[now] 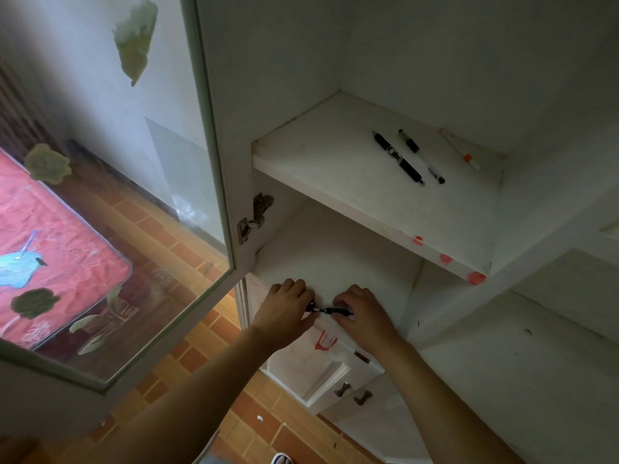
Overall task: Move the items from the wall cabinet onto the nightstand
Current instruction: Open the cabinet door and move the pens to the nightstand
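Observation:
The white wall cabinet stands open, and its upper shelf [335, 155] bears three pens: a thick black pen [398, 158], a thinner black-and-clear pen [421, 156] and a white pen with an orange band [460, 149]. At the front edge of the lower shelf [335, 259], both hands close on one black pen [326, 310]. My left hand [284, 313] pinches its left end and my right hand [363, 316] grips its right end. Fingers hide most of that pen.
The glass cabinet door [117, 195] with leaf stickers swings open at the left. Below are lower cabinet doors with two metal knobs [351, 393]. A red bedspread [50, 236] and an orange-brown tiled floor [201, 346] show through and under the door.

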A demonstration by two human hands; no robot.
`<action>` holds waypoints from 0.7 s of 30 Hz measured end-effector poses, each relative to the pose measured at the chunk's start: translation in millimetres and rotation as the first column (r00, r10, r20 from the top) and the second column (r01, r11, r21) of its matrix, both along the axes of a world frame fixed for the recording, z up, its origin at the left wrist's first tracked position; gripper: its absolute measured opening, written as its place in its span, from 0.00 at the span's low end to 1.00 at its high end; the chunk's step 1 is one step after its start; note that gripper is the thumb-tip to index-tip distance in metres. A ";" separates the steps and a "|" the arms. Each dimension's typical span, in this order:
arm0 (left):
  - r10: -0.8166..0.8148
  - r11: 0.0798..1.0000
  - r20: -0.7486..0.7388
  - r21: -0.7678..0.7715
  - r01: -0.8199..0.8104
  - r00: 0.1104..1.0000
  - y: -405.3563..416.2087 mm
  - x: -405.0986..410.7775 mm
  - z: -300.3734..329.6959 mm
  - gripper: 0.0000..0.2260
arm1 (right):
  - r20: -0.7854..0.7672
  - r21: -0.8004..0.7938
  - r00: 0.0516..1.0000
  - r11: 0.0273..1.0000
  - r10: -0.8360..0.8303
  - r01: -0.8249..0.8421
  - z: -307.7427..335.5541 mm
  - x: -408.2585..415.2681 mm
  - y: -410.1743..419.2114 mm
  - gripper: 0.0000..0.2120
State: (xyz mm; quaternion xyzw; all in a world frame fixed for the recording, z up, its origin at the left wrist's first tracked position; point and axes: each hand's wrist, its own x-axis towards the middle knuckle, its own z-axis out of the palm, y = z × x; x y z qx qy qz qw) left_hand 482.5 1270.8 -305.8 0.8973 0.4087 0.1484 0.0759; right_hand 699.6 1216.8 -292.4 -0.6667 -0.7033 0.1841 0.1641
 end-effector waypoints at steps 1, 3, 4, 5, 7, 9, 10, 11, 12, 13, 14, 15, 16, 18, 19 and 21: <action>0.002 1.000 -0.006 -0.013 -0.002 1.000 -1.9 -0.6 -0.3 0.12 | -0.008 -0.004 1.000 1.000 0.001 -0.001 0.6 -1.0 -0.1 0.11; 0.006 0.998 -0.018 -0.061 -0.007 1.000 -5.6 -1.4 -2.0 0.12 | -0.025 -0.013 1.000 1.000 0.005 -0.005 1.8 -3.7 -0.3 0.11; 0.009 0.996 -0.019 -0.091 -0.010 1.000 -7.4 -1.4 -2.9 0.13 | -0.030 -0.017 1.000 1.000 0.007 -0.008 2.4 -5.6 0.0 0.11; 0.013 0.993 -0.014 -0.119 -0.014 1.000 -9.4 -1.4 -3.7 0.13 | -0.032 -0.020 0.999 1.000 0.009 -0.010 2.8 -7.4 -0.1 0.11; 0.022 0.986 0.000 -0.165 -0.021 1.000 -12.7 -1.3 -4.1 0.13 | -0.034 -0.023 0.999 1.000 0.007 -0.008 3.1 -10.5 0.0 0.11; 0.031 0.979 0.012 -0.204 -0.028 0.999 -14.9 -1.3 -2.9 0.13 | -0.038 -0.025 0.999 1.000 0.006 -0.007 3.1 -12.1 -0.3 0.11; 0.036 0.975 0.013 -0.219 -0.032 0.999 -15.4 -1.6 -2.1 0.13 | -0.043 -0.023 0.999 1.000 0.006 -0.007 3.0 -12.3 -0.7 0.11; 0.038 0.972 0.011 -0.231 -0.034 0.999 -15.8 -1.4 -1.1 0.14 | -0.050 -0.020 0.999 1.000 0.006 -0.007 2.8 -12.4 -0.8 0.11; 0.040 0.970 0.007 -0.239 -0.037 0.999 -16.0 -1.5 0.1 0.14 | -0.057 -0.019 0.998 1.000 0.007 -0.008 2.3 -12.5 -1.2 0.11; 0.040 0.970 0.002 -0.242 -0.039 0.999 -16.6 -1.2 1.2 0.14 | -0.063 -0.019 0.998 1.000 0.007 -0.009 2.4 -13.1 -1.7 0.11; 0.041 0.970 -0.004 -0.238 -0.041 0.999 -17.3 -1.1 2.3 0.15 | -0.067 -0.022 0.998 1.000 0.008 -0.009 2.5 -14.1 -2.2 0.11; 0.040 0.971 -0.008 -0.234 -0.041 0.999 -17.9 -1.1 3.4 0.15 | -0.069 -0.025 0.998 1.000 0.008 -0.010 2.7 -15.4 -2.6 0.12; 0.039 0.973 -0.013 -0.227 -0.041 0.999 -18.4 -1.5 3.8 0.16 | -0.070 -0.028 0.998 1.000 0.008 -0.010 2.7 -16.6 -2.9 0.12; 0.037 0.977 -0.019 -0.210 -0.040 0.999 -18.5 -2.7 4.0 0.16 | -0.074 -0.032 0.997 0.999 0.004 -0.006 2.9 -18.6 -3.2 0.12; 0.035 0.979 -0.021 -0.198 -0.038 0.999 -18.3 -3.6 4.7 0.16 | -0.076 -0.035 0.997 0.999 0.000 -0.002 3.3 -19.4 -3.6 0.12; 0.028 0.984 -0.028 -0.175 -0.032 0.999 -17.6 -5.0 5.7 0.15 | -0.083 -0.036 0.997 0.999 -0.002 -0.001 3.9 -19.7 -4.0 0.13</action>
